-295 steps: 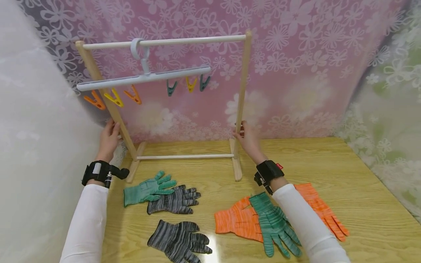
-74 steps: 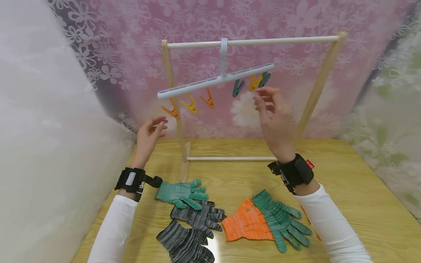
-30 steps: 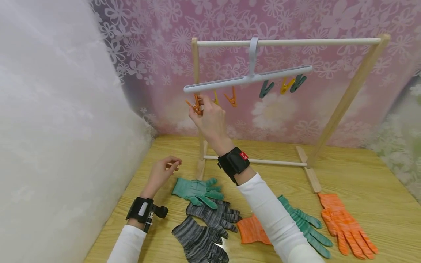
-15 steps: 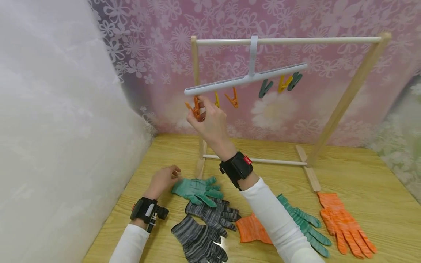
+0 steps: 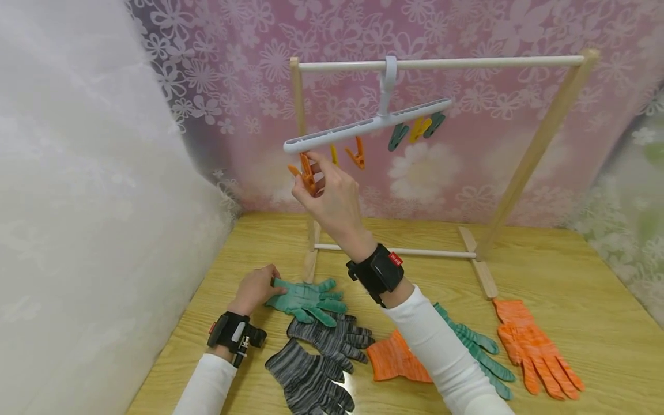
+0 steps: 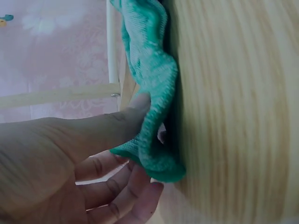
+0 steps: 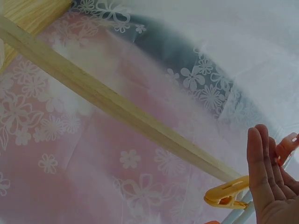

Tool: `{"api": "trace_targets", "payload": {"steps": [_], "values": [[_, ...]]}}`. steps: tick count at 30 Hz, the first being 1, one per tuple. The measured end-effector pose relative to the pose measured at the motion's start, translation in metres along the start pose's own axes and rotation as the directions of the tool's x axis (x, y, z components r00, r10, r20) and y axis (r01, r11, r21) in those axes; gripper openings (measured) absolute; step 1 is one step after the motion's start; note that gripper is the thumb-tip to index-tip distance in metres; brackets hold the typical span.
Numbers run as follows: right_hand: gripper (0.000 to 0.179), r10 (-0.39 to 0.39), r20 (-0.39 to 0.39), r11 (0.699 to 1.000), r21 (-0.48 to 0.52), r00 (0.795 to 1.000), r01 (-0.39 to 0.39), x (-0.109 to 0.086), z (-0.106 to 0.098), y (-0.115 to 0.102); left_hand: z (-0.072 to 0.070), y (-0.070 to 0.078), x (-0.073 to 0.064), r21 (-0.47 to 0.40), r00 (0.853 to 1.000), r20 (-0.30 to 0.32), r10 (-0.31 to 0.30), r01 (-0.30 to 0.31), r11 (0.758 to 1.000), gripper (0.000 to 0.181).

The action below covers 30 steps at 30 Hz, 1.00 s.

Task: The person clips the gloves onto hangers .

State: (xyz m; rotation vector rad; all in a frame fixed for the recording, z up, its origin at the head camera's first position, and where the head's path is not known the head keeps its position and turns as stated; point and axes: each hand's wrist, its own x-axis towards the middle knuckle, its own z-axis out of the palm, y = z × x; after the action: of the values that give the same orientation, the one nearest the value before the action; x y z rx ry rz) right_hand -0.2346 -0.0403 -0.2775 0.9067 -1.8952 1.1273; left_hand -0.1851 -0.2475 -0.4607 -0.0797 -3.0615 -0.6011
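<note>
My right hand (image 5: 337,202) pinches an orange clothespin (image 5: 307,173) at the left end of a pale blue clip hanger (image 5: 363,125). In the right wrist view, that hand (image 7: 271,186) shows at the lower right edge, beside a yellow clothespin (image 7: 226,192). Low on the left, my left hand (image 5: 254,291) holds the cuff of a light green glove (image 5: 303,297). Seen from the left wrist, the thumb of the hand (image 6: 70,154) presses the green knit cuff (image 6: 154,107) from one side, with fingers on the other. The glove's finger end lies over a grey striped glove (image 5: 332,337).
A wooden rack (image 5: 539,150) carries the hanger on its white top rod (image 5: 482,62). Another orange clothespin (image 5: 357,154) and several others hang from it. A second grey glove (image 5: 308,377), orange gloves (image 5: 536,349) and a darker green glove (image 5: 479,349) lie on the table.
My left hand has come down onto the green glove and taken its cuff. The right hand went from the hanger's right side to the left-end orange clothespin. The hanger has swivelled slightly.
</note>
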Motion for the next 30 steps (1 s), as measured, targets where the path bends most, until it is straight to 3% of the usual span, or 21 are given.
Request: {"api": "trace_targets", "payload": {"steps": [4,11,16,21,23,25,30], "values": [[0.038,0.017,-0.032,1.0,0.0,0.999,-0.017,0.002,0.001,-0.003,0.001,-0.003,-0.001,0.023,0.999,0.013,-0.034,0.034,0.999,0.03],[0.036,0.089,-0.034,0.994,0.073,0.995,-0.086,0.001,0.005,-0.005,0.001,-0.002,-0.001,-0.016,1.0,0.014,-0.027,0.027,1.0,0.031],[0.035,0.122,0.015,0.986,0.112,0.992,-0.123,0.0,0.005,-0.003,-0.012,0.003,0.001,-0.09,0.999,-0.042,-0.024,0.02,0.996,0.029],[0.036,0.119,0.04,0.989,0.079,0.992,-0.121,0.003,0.003,-0.001,-0.029,0.012,0.003,-0.178,0.989,-0.147,0.033,-0.059,0.982,0.031],[0.036,0.116,0.054,0.99,0.07,0.992,-0.12,0.003,0.002,-0.001,-0.034,0.016,0.003,-0.213,0.976,-0.211,0.059,-0.105,0.971,0.031],[0.037,0.109,0.073,0.992,0.056,0.991,-0.114,0.004,0.001,-0.001,-0.038,0.021,0.004,-0.245,0.954,-0.291,0.075,-0.15,0.958,0.031],[0.043,0.091,0.116,0.996,0.015,0.989,-0.093,0.007,-0.001,-0.002,-0.049,0.035,0.006,-0.29,0.872,-0.485,0.069,-0.234,0.928,0.032]]}}
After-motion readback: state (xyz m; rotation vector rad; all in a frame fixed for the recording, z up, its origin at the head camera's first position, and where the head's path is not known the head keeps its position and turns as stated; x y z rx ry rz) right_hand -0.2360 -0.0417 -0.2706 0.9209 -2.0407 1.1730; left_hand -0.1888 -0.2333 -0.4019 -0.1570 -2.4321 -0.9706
